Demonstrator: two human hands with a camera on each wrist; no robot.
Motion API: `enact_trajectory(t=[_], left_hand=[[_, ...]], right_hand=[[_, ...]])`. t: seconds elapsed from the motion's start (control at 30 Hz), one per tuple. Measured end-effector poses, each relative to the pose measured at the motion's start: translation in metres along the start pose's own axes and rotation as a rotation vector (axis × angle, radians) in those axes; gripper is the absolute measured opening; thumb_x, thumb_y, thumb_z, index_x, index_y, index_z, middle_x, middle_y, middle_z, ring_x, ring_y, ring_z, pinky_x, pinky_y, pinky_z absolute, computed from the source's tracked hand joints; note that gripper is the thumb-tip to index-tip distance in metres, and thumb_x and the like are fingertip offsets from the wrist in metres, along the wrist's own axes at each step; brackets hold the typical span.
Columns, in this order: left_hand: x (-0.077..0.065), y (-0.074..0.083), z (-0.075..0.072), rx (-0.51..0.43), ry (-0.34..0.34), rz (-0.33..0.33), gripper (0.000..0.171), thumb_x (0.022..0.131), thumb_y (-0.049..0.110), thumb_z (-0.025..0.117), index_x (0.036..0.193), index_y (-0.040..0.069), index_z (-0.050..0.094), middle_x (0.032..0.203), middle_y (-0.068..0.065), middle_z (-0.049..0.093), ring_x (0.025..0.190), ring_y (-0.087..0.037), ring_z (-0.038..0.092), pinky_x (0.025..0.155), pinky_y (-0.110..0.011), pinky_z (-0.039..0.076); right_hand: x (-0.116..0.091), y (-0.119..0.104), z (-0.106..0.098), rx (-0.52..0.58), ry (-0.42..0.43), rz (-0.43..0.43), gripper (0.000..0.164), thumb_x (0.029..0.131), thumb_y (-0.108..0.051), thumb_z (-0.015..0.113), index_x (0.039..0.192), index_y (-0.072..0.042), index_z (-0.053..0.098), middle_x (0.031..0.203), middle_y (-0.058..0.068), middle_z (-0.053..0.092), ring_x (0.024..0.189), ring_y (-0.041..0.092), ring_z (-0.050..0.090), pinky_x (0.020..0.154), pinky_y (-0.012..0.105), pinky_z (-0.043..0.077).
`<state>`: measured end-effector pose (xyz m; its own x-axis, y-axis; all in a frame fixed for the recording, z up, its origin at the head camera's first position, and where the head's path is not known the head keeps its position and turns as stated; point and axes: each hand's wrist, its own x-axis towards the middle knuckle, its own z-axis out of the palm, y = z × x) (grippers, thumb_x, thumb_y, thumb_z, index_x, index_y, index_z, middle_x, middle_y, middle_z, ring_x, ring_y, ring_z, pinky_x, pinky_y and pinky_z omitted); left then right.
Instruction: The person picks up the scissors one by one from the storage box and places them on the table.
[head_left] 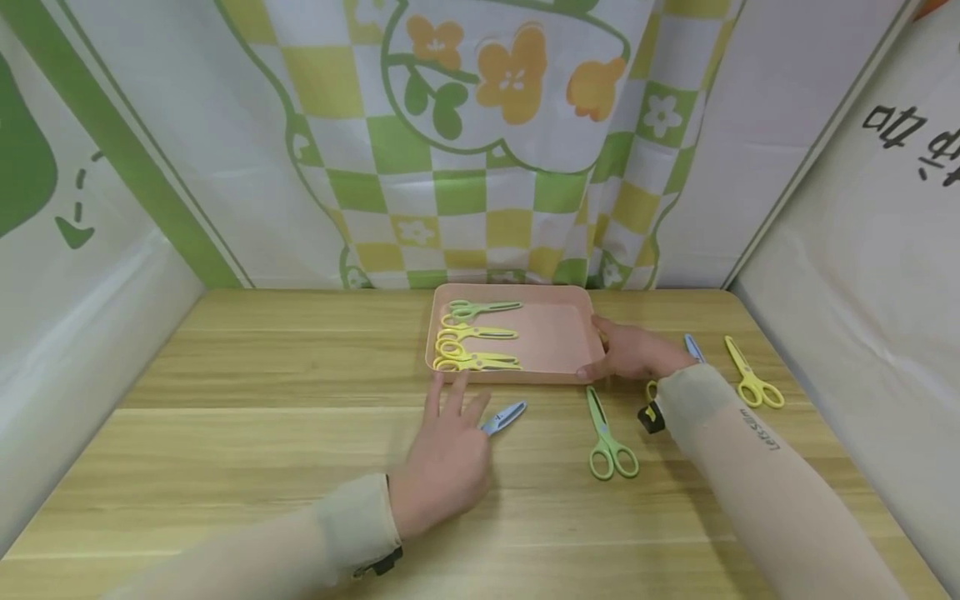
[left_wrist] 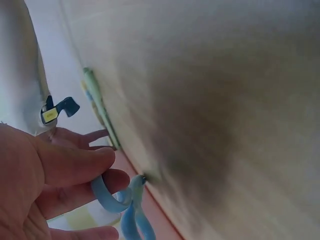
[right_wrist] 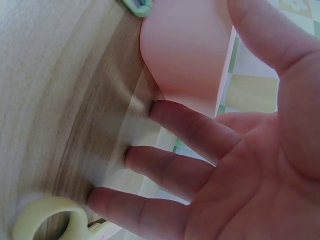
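Note:
My left hand (head_left: 442,467) is over the wooden table in front of the pink tray (head_left: 562,333). Thumb and forefinger pinch a handle ring of the blue scissors (left_wrist: 132,200); the blade (head_left: 507,417) points right in the head view. At the tray's right end is my right hand (head_left: 637,350), its fingers spread. In the right wrist view the fingertips (right_wrist: 160,107) rest on the table beside the tray wall, with the thumb near the rim. Inside the tray's left part lie green scissors (head_left: 483,309) and several yellow scissors (head_left: 480,333).
Green scissors (head_left: 606,437) lie on the table (head_left: 262,458) before the tray. Yellow scissors (head_left: 750,375) lie at the far right, beside blue scissors (head_left: 693,346) partly hidden by the right arm. A yellow handle (head_left: 652,389) shows by the right wrist. A patterned curtain (head_left: 465,192) hangs behind.

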<state>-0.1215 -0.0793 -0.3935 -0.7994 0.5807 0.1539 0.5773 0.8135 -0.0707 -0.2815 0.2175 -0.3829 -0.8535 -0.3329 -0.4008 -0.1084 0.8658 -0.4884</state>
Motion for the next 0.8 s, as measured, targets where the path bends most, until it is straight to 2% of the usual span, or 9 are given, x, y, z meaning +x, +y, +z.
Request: enact_trajectory(t=[0.23, 0.3, 0.4, 0.43, 0.5, 0.57, 0.67, 0.8], left_hand=[[-0.002, 0.004, 0.003, -0.025, -0.044, -0.028, 0.033, 0.077, 0.018, 0.066, 0.050, 0.018, 0.049, 0.129, -0.015, 0.061, 0.138, -0.050, 0.030, 0.110, -0.070, 0.011], [-0.002, 0.004, 0.002, -0.048, -0.054, -0.018, 0.027, 0.080, 0.020, 0.067, 0.055, 0.017, 0.058, 0.125, -0.015, 0.062, 0.135, -0.048, 0.035, 0.109, -0.069, 0.013], [-0.002, -0.001, 0.000, -0.032, -0.061, 0.044, 0.006, 0.081, 0.020, 0.072, 0.077, 0.015, 0.073, 0.114, -0.013, 0.064, 0.121, -0.042, 0.050, 0.108, -0.068, 0.023], [-0.001, -0.004, -0.001, -0.009, -0.060, 0.073, 0.007, 0.082, 0.021, 0.074, 0.087, 0.017, 0.076, 0.109, -0.012, 0.063, 0.115, -0.040, 0.053, 0.107, -0.066, 0.026], [0.002, -0.012, -0.002, 0.060, -0.053, 0.143, 0.022, 0.083, 0.019, 0.076, 0.105, 0.021, 0.077, 0.100, -0.009, 0.060, 0.103, -0.035, 0.056, 0.105, -0.064, 0.031], [0.007, -0.020, -0.002, 0.127, -0.056, 0.207, 0.029, 0.082, 0.018, 0.077, 0.110, 0.027, 0.077, 0.093, -0.006, 0.055, 0.096, -0.032, 0.055, 0.103, -0.064, 0.033], [0.016, -0.033, 0.000, 0.174, -0.105, 0.275, 0.032, 0.086, 0.016, 0.075, 0.112, 0.034, 0.076, 0.094, -0.005, 0.053, 0.099, -0.031, 0.053, 0.103, -0.066, 0.032], [0.028, -0.043, 0.000, 0.143, -0.216, 0.313, 0.035, 0.092, 0.014, 0.071, 0.118, 0.037, 0.074, 0.105, -0.004, 0.057, 0.114, -0.031, 0.050, 0.105, -0.068, 0.027]], right_hand=[[0.000, -0.001, 0.000, -0.014, -0.008, 0.007, 0.121, 0.079, -0.056, 0.079, 0.160, -0.006, 0.003, 0.153, 0.027, 0.034, 0.142, 0.044, 0.027, 0.112, 0.058, 0.022], [0.001, -0.001, 0.000, -0.009, -0.008, 0.007, 0.121, 0.079, -0.055, 0.079, 0.160, -0.006, 0.003, 0.153, 0.027, 0.033, 0.142, 0.044, 0.026, 0.113, 0.058, 0.022], [0.000, 0.000, -0.001, 0.006, -0.006, 0.008, 0.122, 0.079, -0.055, 0.080, 0.160, -0.005, 0.003, 0.152, 0.028, 0.035, 0.142, 0.044, 0.025, 0.113, 0.058, 0.020], [0.000, -0.001, 0.000, 0.010, -0.006, 0.012, 0.122, 0.079, -0.054, 0.080, 0.160, -0.006, 0.003, 0.151, 0.028, 0.036, 0.142, 0.044, 0.025, 0.114, 0.058, 0.020], [0.000, -0.001, 0.000, 0.016, -0.008, 0.018, 0.122, 0.079, -0.054, 0.080, 0.160, -0.006, 0.002, 0.150, 0.028, 0.037, 0.142, 0.045, 0.025, 0.114, 0.058, 0.019], [0.000, -0.001, -0.001, 0.018, -0.015, 0.024, 0.122, 0.079, -0.054, 0.080, 0.160, -0.007, 0.002, 0.150, 0.028, 0.037, 0.142, 0.045, 0.025, 0.113, 0.058, 0.019], [-0.001, -0.002, -0.001, 0.014, -0.018, 0.025, 0.121, 0.080, -0.053, 0.079, 0.160, -0.007, 0.002, 0.153, 0.028, 0.034, 0.142, 0.045, 0.023, 0.114, 0.058, 0.019], [-0.001, -0.001, -0.001, 0.009, -0.010, 0.020, 0.120, 0.080, -0.053, 0.080, 0.160, -0.007, 0.003, 0.154, 0.028, 0.032, 0.143, 0.045, 0.023, 0.114, 0.058, 0.018]])
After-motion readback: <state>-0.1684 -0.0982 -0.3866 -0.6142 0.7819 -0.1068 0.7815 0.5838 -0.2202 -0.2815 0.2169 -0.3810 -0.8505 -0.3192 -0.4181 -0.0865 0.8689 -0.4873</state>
